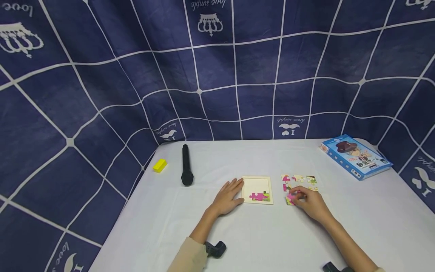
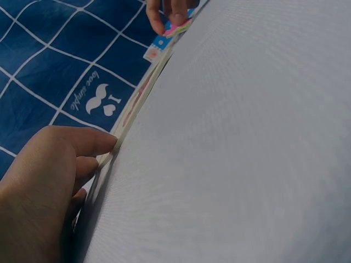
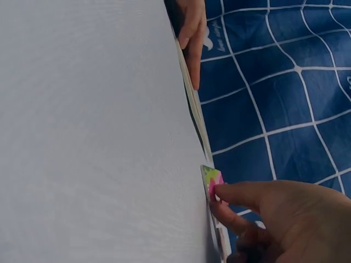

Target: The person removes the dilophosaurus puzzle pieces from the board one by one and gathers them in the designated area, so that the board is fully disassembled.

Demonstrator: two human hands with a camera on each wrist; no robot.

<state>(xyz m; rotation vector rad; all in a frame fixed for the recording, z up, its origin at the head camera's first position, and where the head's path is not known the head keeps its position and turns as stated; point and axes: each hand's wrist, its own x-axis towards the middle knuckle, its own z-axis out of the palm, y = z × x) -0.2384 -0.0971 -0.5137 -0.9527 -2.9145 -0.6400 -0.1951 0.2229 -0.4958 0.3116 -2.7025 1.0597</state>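
Observation:
A pale wooden puzzle tray lies on the white table, with joined pink and green pieces in its lower right corner. My left hand rests at the tray's left side, fingers extended and touching its edge. Right of the tray, several loose puzzle pieces lie in loose rows. Over their lower part is my right hand, pinching a pink and green puzzle piece between thumb and finger. That piece is tilted up in the right wrist view, and the hand hides some pieces behind it.
A blue illustrated box lies at the back right. Toward the back left are a black microphone and a yellow block. Behind the table hangs a dark blue gridded curtain.

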